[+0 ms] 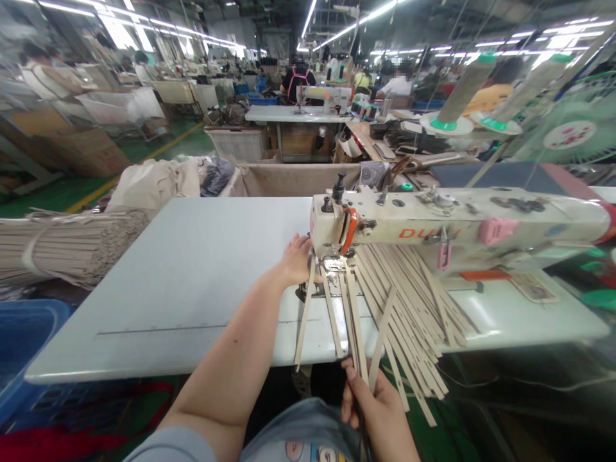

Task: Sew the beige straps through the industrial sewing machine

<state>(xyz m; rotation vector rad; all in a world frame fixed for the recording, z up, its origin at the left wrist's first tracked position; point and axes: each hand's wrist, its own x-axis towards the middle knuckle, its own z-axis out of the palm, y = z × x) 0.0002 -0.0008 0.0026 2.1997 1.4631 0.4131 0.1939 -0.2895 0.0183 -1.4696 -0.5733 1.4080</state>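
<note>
My left hand [297, 259] reaches to the head of a cream sewing machine [433, 224], fingers closed around the top of a tan strip [305, 314] beside the needle. My right hand [373, 404] is at the table's near edge, pinched on the lower end of another long tan strip [356, 327] that runs up to the presser foot. A fan of several more tan strips [414, 308] lies under the machine arm and hangs over the edge of the white table [192, 282].
A tied bundle of strips [62, 247] lies at the left, above a blue bin [24, 333]. Thread cones [462, 96] and a fan [572, 128] stand at the right. A cloth-lined cart [289, 179] is behind the table. Other workers sit at machines farther back.
</note>
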